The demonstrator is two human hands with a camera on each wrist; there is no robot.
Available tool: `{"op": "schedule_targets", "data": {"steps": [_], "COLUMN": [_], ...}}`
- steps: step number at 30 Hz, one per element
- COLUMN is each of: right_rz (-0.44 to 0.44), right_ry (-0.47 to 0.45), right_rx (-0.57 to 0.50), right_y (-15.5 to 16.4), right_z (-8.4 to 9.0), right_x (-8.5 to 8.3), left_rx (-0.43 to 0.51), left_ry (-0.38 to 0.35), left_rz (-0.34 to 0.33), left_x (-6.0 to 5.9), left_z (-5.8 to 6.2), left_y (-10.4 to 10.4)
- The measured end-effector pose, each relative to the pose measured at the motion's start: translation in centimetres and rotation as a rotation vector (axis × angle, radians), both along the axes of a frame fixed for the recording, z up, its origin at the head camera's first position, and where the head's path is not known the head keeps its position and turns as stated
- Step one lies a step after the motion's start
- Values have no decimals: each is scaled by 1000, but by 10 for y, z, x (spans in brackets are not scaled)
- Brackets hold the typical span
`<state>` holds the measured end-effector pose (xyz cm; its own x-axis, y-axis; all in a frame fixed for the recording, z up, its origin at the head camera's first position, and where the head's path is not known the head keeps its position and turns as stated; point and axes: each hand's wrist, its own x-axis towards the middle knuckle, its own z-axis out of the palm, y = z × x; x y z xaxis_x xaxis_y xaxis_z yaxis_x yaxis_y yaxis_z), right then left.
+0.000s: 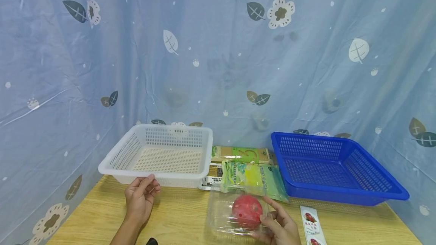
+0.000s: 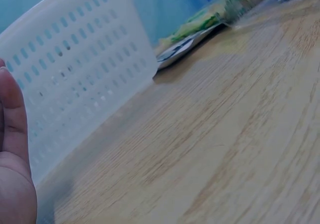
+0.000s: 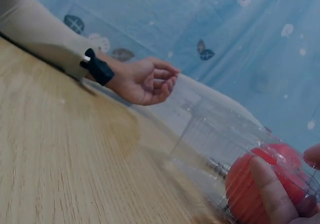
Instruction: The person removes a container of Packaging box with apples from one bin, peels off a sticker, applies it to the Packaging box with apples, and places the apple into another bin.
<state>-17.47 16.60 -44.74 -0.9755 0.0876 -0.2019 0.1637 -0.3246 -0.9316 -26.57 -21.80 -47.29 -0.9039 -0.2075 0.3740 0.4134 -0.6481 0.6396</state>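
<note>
A clear plastic box [image 1: 219, 213] with a round red fruit [image 1: 246, 211] inside is gripped at its right side by my right hand [image 1: 282, 224]. In the right wrist view, fingers [image 3: 272, 191] lie over the box wall in front of the fruit. The exact kind of fruit is hard to tell through the plastic. My left hand [image 1: 140, 196] is at the front of the white basket [image 1: 160, 179], its fingers loosely curled with nothing in them. Whether it touches the rim cannot be told.
A blue basket [image 1: 344, 196] stands at the right. Between the baskets lie a green-yellow packet [image 1: 252, 179] and a flat brown-green package [image 1: 242, 154]. A strip of fruit stickers [image 1: 311, 224] rests on the wooden table [image 1: 180, 214]. A patterned blue curtain [image 1: 218, 67] hangs behind.
</note>
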Motion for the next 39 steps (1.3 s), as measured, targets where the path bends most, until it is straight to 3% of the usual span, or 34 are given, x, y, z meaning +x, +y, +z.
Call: {"op": "schedule_targets", "data": {"steps": [5,11,15,18,22,26,29,34,39], "right_rz": [-9,-27,-5,48,43,-70,-125,-182,-222], "right_ry": [-23,-6,18,21,55,112,116,123,82], "right_rx": [71,264,386,411,426,480,546,638,730], "right_y": [1,3,9,20,37,57,76,105,128], "right_z": [-1,1,1,4,9,11,8,7,6], "right_x": [-1,1,1,0,-1,-2,-4,-4,-2], "left_rx": [-2,-26,-191,-393,-602,-715,-762,-807,-800], "left_ry": [-11,-42,-117,-161,-158,-210,-270,-305,-304], "left_rz": [14,42,109,124,-25,-260,-390,-515,-561], "left_x": [0,2,5,8,9,8,9,13,17], "left_z": [2,3,4,5,9,16,20,23,18], "left_y": [0,5,12,18,26,35,45,64,80]}}
